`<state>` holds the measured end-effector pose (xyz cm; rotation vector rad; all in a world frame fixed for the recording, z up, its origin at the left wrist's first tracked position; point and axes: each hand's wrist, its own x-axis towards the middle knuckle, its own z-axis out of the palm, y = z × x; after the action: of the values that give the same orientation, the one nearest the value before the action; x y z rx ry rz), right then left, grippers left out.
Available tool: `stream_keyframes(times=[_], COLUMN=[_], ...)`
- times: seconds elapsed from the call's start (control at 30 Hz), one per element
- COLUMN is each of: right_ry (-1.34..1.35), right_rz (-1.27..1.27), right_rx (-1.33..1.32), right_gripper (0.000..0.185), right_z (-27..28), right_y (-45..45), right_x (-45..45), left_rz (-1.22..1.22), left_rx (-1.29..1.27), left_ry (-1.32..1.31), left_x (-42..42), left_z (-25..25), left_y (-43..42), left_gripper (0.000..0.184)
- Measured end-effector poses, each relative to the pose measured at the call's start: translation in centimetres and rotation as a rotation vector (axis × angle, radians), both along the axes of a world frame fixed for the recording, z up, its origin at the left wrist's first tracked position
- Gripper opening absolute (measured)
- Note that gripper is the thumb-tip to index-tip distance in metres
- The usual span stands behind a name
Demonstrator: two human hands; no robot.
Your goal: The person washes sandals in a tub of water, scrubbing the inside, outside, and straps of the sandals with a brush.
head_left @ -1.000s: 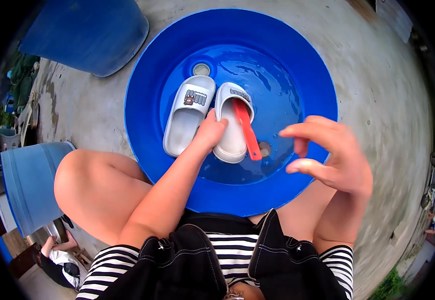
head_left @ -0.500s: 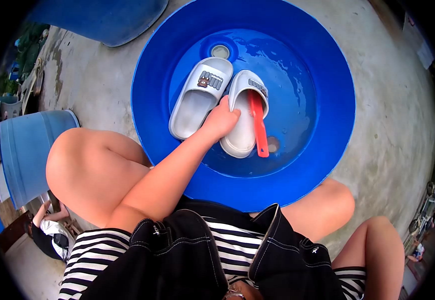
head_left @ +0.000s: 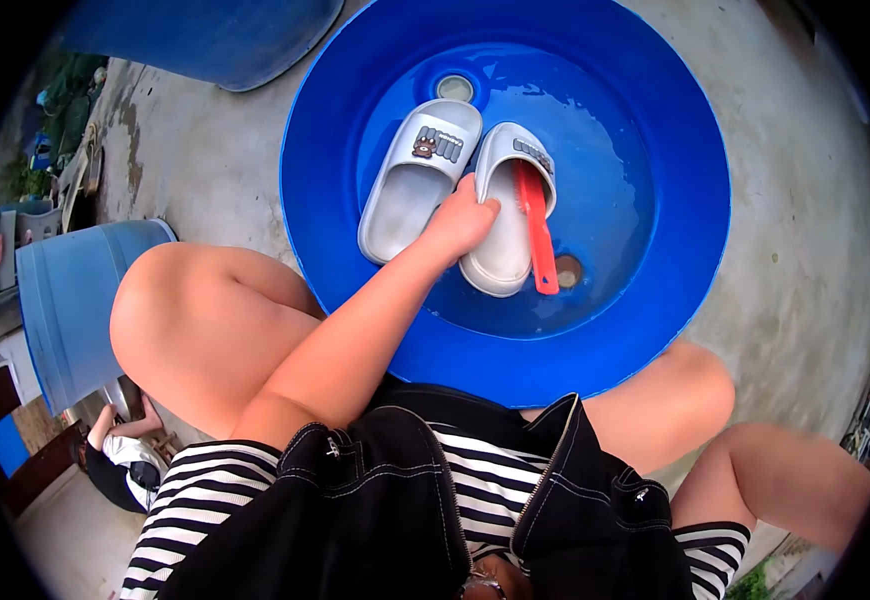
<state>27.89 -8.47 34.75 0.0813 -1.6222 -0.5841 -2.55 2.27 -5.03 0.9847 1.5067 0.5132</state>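
Note:
My left hand [head_left: 463, 220] is closed on the left edge of a white slide slipper [head_left: 496, 265], with the thumb on top. A red-handled brush [head_left: 539, 240] leans inside that slipper, its head under the strap and bristles partly showing. Close on the left lies the matching slipper [head_left: 395, 215], which has a brown bear on its strap. Both rest in a blue tub [head_left: 690, 200] with shallow water at the bottom. Only my right forearm shows at the right edge; the hand itself is out of the picture.
The tub stands between my bent knees on a concrete floor [head_left: 785, 250]. A light blue barrel [head_left: 90, 300] is at the left, and a dark blue container [head_left: 215, 45] at the upper left. Another person [head_left: 125, 465] is at the lower left.
My right forearm has swung outward to the right. The whole view has shifted slightly, while my left hand keeps its hold on the slipper and the brush stays in it.

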Motion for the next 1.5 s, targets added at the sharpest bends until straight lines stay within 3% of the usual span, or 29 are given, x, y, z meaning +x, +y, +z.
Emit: stream_keyframes(times=[0.1,0.2,0.27,0.3,0.33,0.37,0.4,0.47,0.5,0.57,0.63,0.7,0.73,0.8,0.87,0.9,1.0,1.13,1.27,1.4,1.5], right_ry=[0.103,0.072,-0.183,-0.403,-0.796,-0.981,-1.176,-1.187,-1.188,-1.165,-1.093,-1.007,-0.999,-1.043,-1.147,-1.373,-1.284,-1.246,-1.117,-1.290,-1.195], right_rz=[0.217,0.512,0.309,-0.029,-0.536,-0.756,-0.745,-0.636,-0.642,-0.569,-0.708,-0.927,-0.941,-1.017,-0.947,-0.887,-0.872,-1.017,-1.017,-0.872,-0.921], right_rx=[-0.419,-1.319,-2.064,-2.098,-1.972,-1.834,-2.022,-2.088,-2.085,-2.080,-2.071,-1.922,-1.923,-1.669,-1.605,-1.682,-1.500,-1.443,-1.509,-1.429,-1.414], right_gripper=[0.031,0.031,0.031,0.033,0.037,0.048,0.062,0.064,0.064,0.056,0.047,0.033,0.033,0.036,0.034,0.037,0.044,0.065,0.065,0.057,0.060], right_z=[-1.6,-7.7,-13.5,-16.8,-18.9,-22.7,-23.9,-28.4,-29.5,-30.7,-29.9,-29.6,-29.5,-29.3,-30.2,-29.8,-28.2,-30.4,-32.5,-28.8,-32.3], right_y=[3.6,8.3,10.8,11.1,10.6,9.4,9.2,8.0,7.8,7.8,8.1,8.0,8.1,8.3,7.3,6.8,3.8,6.7,9.0,5.0,6.0], right_x=[0.5,-1.9,-5.8,-7.7,-9.7,-10.8,-12.1,-12.5,-12.3,-11.7,-12.0,-11.8,-11.7,-11.7,-11.9,-12.6,-13.7,-12.5,-12.6,-13.9,-12.2], left_rz=[0.061,0.027,0.033,0.041,0.032,0.041,0.049,0.056,0.018,-0.017,0.021,0.014,0.015,-0.021,-0.203,-0.201,-0.145,-0.285,-0.278,-0.239,-0.272], left_rx=[-0.022,-0.022,-0.018,-0.014,-0.012,-0.008,-0.001,0.011,0.031,0.053,0.054,0.017,-0.019,-0.042,0.068,0.136,0.119,0.154,0.179,0.145,0.171], left_ry=[-0.013,0.039,0.023,0.011,0.004,0.010,0.017,0.023,0.150,0.275,0.111,0.070,0.034,0.070,0.222,0.307,0.376,0.566,0.559,0.462,0.552], left_x=[0.5,0.3,0.3,0.4,0.5,0.6,0.6,0.7,0.7,0.6,0.4,0.4,0.7,1.4,1.7,1.6,0.3,1.4,1.7,0.6,2.0], left_z=[1.1,-0.5,-0.8,-0.8,-0.6,-0.2,0.1,0.3,0.9,1.1,0.6,0.9,1.4,2.2,3.0,2.0,3.7,5.1,4.5,4.6,4.8], left_y=[-0.1,0.1,0.1,0.1,0.0,0.0,0.1,0.2,0.2,0.4,0.7,0.8,1.0,0.7,0.8,0.8,1.1,0.3,-0.1,0.8,0.2], left_gripper=[0.057,0.057,0.057,0.058,0.058,0.058,0.059,0.059,0.058,0.057,0.056,0.056,0.055,0.058,0.060,0.063,0.067,0.071,0.069,0.068,0.071])
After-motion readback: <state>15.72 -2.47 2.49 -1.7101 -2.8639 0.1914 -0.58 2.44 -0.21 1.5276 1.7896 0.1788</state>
